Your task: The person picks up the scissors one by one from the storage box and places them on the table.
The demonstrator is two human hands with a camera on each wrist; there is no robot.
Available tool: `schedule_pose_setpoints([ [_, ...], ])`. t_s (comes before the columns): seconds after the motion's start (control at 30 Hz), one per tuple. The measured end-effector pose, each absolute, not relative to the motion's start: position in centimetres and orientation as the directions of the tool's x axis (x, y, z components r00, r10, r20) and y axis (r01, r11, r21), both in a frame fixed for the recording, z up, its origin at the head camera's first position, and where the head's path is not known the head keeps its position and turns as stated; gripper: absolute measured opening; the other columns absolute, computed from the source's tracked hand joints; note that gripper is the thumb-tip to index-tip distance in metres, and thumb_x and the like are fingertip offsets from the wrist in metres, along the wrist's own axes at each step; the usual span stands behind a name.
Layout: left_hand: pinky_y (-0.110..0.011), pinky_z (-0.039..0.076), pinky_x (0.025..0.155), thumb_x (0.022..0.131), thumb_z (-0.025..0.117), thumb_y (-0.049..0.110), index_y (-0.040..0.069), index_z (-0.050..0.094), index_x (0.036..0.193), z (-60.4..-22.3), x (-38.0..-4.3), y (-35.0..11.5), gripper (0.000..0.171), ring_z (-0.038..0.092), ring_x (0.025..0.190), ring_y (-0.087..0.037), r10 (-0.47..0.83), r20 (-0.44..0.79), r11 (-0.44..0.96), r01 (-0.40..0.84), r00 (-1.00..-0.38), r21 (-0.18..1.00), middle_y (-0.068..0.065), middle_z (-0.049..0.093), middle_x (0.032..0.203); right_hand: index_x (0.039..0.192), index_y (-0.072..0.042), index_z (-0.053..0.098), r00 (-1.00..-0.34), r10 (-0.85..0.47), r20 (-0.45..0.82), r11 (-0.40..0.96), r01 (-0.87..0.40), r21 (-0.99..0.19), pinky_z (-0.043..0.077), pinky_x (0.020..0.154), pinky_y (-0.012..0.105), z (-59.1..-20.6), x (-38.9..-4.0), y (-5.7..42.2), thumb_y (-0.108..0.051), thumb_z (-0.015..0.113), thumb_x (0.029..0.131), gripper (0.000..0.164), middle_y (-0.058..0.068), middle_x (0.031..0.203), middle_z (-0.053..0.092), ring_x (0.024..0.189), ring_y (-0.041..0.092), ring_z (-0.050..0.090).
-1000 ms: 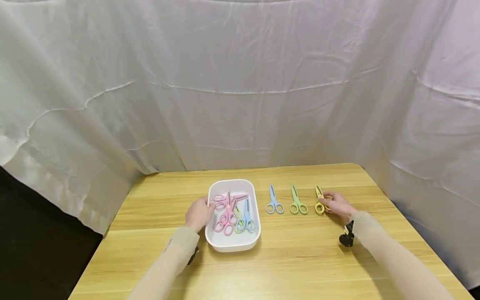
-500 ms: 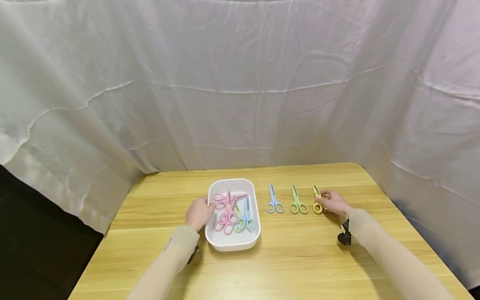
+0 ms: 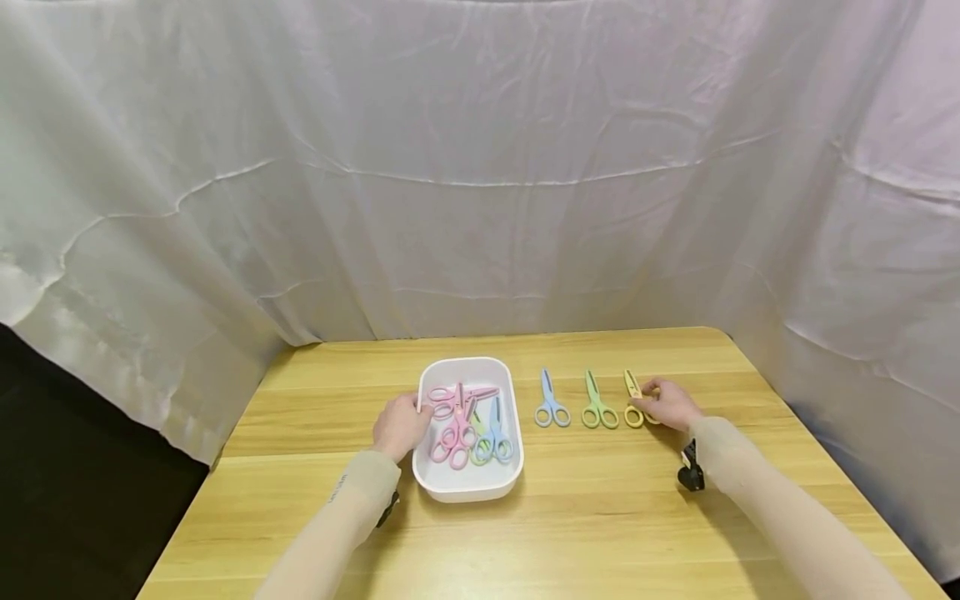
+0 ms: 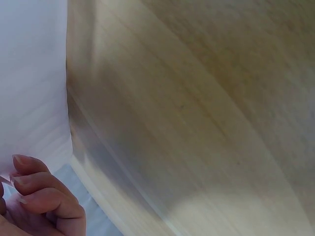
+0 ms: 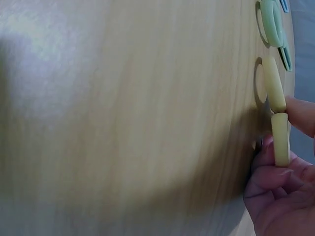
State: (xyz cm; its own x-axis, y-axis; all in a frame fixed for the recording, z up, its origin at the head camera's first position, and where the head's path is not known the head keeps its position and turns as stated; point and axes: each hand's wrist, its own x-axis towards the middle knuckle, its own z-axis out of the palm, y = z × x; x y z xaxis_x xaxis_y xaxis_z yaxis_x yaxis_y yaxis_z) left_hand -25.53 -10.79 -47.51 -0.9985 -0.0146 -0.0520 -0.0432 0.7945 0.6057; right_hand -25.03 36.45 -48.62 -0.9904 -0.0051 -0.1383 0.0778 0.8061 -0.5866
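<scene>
My left hand (image 3: pixel 401 427) grips the left wall of a white tray (image 3: pixel 467 493), thumb over its rim. In the left wrist view, curled fingers (image 4: pixel 47 189) sit by the tray's wall (image 4: pixel 29 88). Inside lie pink scissors (image 3: pixel 459 427), blue scissors (image 3: pixel 494 433) and partly covered green scissors (image 3: pixel 478 421). At the right, my right hand (image 3: pixel 671 406) pinches yellow scissors (image 3: pixel 632 383) by the handle side, blades pointing away. Their yellow handle loops (image 5: pixel 280 140) show between thumb and fingers in the right wrist view, close above the table.
Between tray and right hand, blue scissors (image 3: pixel 548 400) and green scissors (image 3: pixel 593 400) lie in a row on the wooden table (image 3: pixel 570 517), blades pointing away. A pale curtain (image 3: pixel 480 233) hangs behind the table and along its sides.
My right hand has shifted slightly left with the yellow scissors, bringing them closer to the green pair. The left hand keeps its grip on the tray, which stays in place.
</scene>
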Motion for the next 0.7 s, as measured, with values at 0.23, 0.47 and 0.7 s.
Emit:
schedule_pose_setpoints([
  [0.23,-0.028,0.043,0.063,0.097,0.057,0.031,0.011,0.067,0.130,-47.6,-25.7,-10.7,0.040,0.065,0.081,-0.021,-0.027,-0.047,0.797,-0.050,-0.999,0.602,-0.011,0.075,0.109,0.117,0.004,0.057,-0.995,0.038,-0.096,0.835,0.084,-0.544,0.044,0.072,0.034,-48.9,-25.1,36.5,-0.038,0.065,0.096,0.048,0.021,0.102,0.064,0.085,0.026,0.056],
  [0.47,-0.028,0.043,0.061,0.097,0.056,0.030,0.009,0.067,0.129,-47.8,-25.6,-10.7,0.039,0.065,0.080,-0.020,-0.016,-0.045,0.798,-0.040,-0.999,0.601,-0.012,0.074,0.108,0.106,-0.001,0.060,-0.996,0.066,-0.063,0.849,0.089,-0.521,0.045,0.072,0.035,-49.3,-25.0,36.9,-0.041,0.068,0.093,0.044,0.017,0.098,0.066,0.082,0.025,0.056],
  [0.7,-0.028,0.042,0.061,0.098,0.056,0.031,0.010,0.066,0.130,-47.9,-25.6,-10.9,0.040,0.064,0.080,-0.019,-0.014,-0.056,0.791,-0.045,-0.998,0.611,-0.011,0.074,0.109,0.111,0.004,0.058,-0.995,0.028,-0.093,0.788,0.080,-0.610,0.044,0.072,0.032,-49.4,-24.9,37.9,-0.040,0.060,0.097,0.046,0.019,0.102,0.063,0.088,0.026,0.057],
])
